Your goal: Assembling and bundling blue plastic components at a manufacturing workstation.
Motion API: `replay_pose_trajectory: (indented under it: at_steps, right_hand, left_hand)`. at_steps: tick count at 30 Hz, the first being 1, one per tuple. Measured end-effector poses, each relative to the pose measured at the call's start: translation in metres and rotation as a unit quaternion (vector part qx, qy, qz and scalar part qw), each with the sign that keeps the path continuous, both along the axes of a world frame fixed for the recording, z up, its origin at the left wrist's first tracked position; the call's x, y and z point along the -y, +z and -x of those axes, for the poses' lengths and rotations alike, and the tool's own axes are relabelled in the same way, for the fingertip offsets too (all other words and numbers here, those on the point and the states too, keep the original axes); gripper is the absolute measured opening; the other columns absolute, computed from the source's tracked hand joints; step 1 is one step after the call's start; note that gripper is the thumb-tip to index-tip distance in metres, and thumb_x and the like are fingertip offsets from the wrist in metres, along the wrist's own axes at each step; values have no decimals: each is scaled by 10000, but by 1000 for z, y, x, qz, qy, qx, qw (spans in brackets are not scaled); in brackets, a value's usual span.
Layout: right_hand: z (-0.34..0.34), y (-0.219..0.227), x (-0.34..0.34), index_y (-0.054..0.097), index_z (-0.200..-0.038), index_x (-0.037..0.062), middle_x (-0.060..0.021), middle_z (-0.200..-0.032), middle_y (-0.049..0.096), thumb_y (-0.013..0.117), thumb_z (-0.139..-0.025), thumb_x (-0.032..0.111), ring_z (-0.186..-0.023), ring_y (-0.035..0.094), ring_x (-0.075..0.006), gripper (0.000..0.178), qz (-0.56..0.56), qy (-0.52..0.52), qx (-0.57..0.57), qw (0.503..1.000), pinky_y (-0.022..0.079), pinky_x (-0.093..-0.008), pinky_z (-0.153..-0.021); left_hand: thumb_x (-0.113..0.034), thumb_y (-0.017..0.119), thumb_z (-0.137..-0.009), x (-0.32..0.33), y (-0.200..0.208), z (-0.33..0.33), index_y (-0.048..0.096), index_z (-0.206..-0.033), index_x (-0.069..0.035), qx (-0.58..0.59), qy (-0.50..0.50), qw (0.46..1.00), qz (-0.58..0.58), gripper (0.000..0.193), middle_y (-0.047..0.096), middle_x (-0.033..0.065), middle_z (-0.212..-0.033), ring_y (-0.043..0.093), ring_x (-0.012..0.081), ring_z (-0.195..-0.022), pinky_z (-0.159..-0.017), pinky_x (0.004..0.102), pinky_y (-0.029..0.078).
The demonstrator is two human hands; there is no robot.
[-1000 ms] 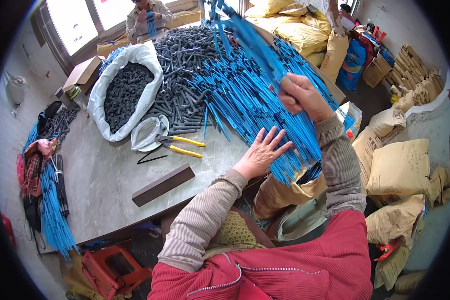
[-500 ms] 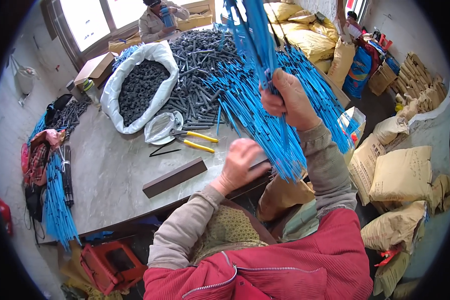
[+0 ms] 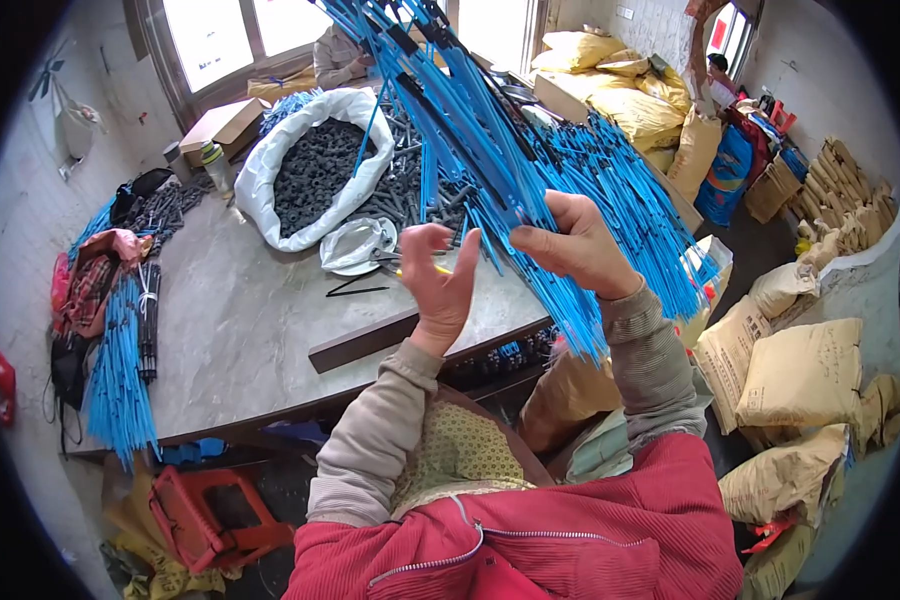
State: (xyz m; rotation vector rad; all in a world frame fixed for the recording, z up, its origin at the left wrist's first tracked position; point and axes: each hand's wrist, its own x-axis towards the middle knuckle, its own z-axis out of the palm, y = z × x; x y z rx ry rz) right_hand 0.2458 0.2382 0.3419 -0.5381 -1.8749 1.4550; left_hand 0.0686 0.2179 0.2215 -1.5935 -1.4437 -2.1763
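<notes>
My right hand (image 3: 582, 250) is closed around the lower end of a bundle of long blue strips (image 3: 460, 125) with black pieces on them. The bundle leans up and to the left, its strips fanned apart at the top. Left of it, my left hand (image 3: 438, 290) is raised over the table edge, thumb and fingers apart and nothing in it. Beneath and behind my right hand spreads a big pile of similar blue strips (image 3: 630, 210). Yellow-handled pliers (image 3: 410, 271) are mostly hidden behind my left hand.
A white sack (image 3: 260, 190) of dark grey small parts stands on the grey table (image 3: 230, 330). Nearer lie a small white bag (image 3: 355, 245) and a dark brown bar (image 3: 362, 340). Bundled strips (image 3: 120, 370) hang at the left edge. Another person (image 3: 340, 55) sits across; paper sacks (image 3: 800, 370) stand right.
The bundle in my right hand has tipped to the left and fanned out. My left hand has risen and turned upright with its fingers apart. The view has shifted slightly.
</notes>
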Motion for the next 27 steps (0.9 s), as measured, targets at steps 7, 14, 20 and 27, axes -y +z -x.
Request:
replay_pose_trajectory:
  at_steps: [7,14,20,27]
  right_hand:
    - [18,-17,13,703,-965,63,102,-641,527,780,-908,239,-543,424,19,200,15,26,10,999,301,-182,-466]
    - [46,-60,6,627,-970,55,50,-826,596,806,-853,69,-707,518,-19,215,-90,-80,-88,989,396,-201,-585]
    - [71,-86,-3,622,-1038,25,-2,-918,642,806,-875,189,-836,564,-55,296,-106,-128,-113,980,480,-242,-723]
    - [83,-103,-21,632,-1059,54,15,-914,623,718,-936,219,-809,578,-65,223,58,-40,-177,982,456,-220,-685]
  left_hand:
    - [-188,749,-888,4,41,18,558,-1258,31,114,-97,989,-18,471,607,113,-1127,572,188,-999,-892,331,466]
    - [-123,462,-1005,4,52,31,576,-1281,48,354,-504,787,40,344,656,228,-1220,643,306,-1092,-961,387,521]
    - [-211,357,-1019,14,73,21,499,-1357,74,384,-540,748,14,464,594,267,-1331,569,377,-1253,-1116,474,427]
    - [-181,482,-960,7,83,28,429,-1431,49,322,-519,785,100,527,623,173,-1251,642,257,-1039,-899,378,517]
